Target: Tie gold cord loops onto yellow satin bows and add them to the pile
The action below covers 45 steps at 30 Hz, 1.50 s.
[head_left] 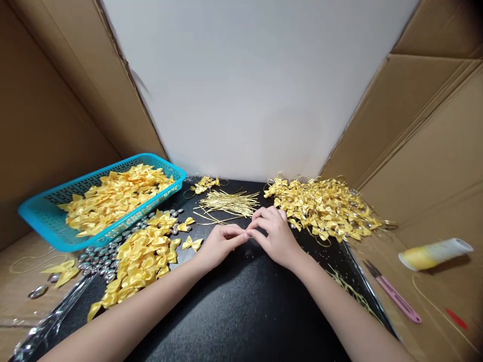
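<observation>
My left hand and my right hand meet over the black work surface, thumbs and forefingers pinched together at the tips. Whatever sits between the fingertips is too small and too covered to make out. Just beyond them lies a loose bundle of gold cords. Close to my left hand is a single yellow ribbon bow, beside a heap of yellow bows. Past my right hand spreads a pile of bows with gold cord loops.
A turquoise basket of yellow bows stands at left, with silvery beads along its side. On the cardboard at right are a pink-handled cutting tool, a yellow-and-white spool and a red piece. Cardboard walls flank both sides.
</observation>
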Tool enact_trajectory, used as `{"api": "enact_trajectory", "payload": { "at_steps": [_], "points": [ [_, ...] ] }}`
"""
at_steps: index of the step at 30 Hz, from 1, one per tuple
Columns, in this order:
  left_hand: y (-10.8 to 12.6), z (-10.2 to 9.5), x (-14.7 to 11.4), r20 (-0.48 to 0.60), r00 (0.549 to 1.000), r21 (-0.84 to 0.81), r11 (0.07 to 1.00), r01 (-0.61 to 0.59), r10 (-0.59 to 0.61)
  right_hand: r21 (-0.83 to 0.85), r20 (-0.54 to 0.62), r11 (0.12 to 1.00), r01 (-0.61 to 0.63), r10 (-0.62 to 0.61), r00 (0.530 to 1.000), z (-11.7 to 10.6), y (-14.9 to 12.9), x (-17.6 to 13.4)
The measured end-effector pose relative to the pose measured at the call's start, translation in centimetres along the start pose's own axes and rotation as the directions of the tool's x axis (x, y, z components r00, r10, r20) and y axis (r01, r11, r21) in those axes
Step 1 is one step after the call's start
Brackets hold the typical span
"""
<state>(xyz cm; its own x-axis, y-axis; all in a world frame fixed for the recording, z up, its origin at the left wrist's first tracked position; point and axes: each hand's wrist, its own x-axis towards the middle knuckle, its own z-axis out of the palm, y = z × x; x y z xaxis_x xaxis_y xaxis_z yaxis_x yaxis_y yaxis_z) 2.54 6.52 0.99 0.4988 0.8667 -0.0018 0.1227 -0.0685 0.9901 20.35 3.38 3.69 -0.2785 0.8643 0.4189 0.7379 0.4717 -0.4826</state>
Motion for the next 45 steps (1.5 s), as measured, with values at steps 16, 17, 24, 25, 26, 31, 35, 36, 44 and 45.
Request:
{"api": "enact_trajectory", "payload": {
  "at_steps": [16, 17, 24, 25, 26, 31, 35, 36, 44, 45],
  "points": [
    [-0.6, 0.2, -0.3, 0.041, 0.99, 0.044, 0.989, -0.138, 0.136, 0.43, 0.24, 0.889, -0.159, 0.057, 0.969, -0.7, 1.5, 0.6],
    [-0.7, 0.2, -0.2, 0.053, 0.989, 0.052, 0.989, -0.138, 0.136, 0.419, 0.243, 0.894, -0.159, 0.058, 0.968, -0.7, 1.4, 0.5],
    [-1.1, -0.1, -0.2, 0.08, 0.985, 0.037, 0.987, -0.155, 0.152, 0.288, 0.284, 0.948, -0.134, 0.049, 0.958, -0.3, 0.9, 0.3],
    [-1.1, -0.1, -0.2, 0.077, 0.986, 0.042, 0.988, -0.151, 0.147, 0.277, 0.284, 0.952, -0.129, 0.047, 0.958, -0.3, 0.8, 0.3],
    [-1.1, -0.1, -0.2, 0.076, 0.987, 0.046, 0.988, -0.144, 0.14, 0.268, 0.283, 0.955, -0.125, 0.046, 0.958, -0.2, 0.9, 0.3],
    [-1.0, 0.0, -0.2, 0.042, 0.995, 0.028, 0.995, -0.091, 0.09, 0.252, 0.271, 0.96, -0.119, 0.048, 0.961, -0.1, 1.2, 0.3],
    [-0.8, 0.2, -0.2, -0.03, 1.0, -0.012, 1.0, -0.004, 0.004, 0.239, 0.258, 0.964, -0.119, 0.055, 0.965, -0.1, 1.3, 0.2],
    [-0.8, 0.3, -0.2, -0.046, 0.999, -0.025, 1.0, 0.016, -0.017, 0.235, 0.258, 0.965, -0.114, 0.051, 0.965, -0.1, 1.3, 0.2],
    [-1.4, 0.7, -0.2, -0.117, 0.985, -0.116, 0.986, 0.117, -0.13, 0.164, 0.268, 0.983, -0.086, 0.04, 0.963, -0.1, 0.7, 0.1],
    [-1.5, 0.8, -0.1, -0.119, 0.982, -0.134, 0.982, 0.132, -0.148, 0.154, 0.27, 0.985, -0.083, 0.038, 0.962, -0.1, 0.5, 0.1]
  ]
}}
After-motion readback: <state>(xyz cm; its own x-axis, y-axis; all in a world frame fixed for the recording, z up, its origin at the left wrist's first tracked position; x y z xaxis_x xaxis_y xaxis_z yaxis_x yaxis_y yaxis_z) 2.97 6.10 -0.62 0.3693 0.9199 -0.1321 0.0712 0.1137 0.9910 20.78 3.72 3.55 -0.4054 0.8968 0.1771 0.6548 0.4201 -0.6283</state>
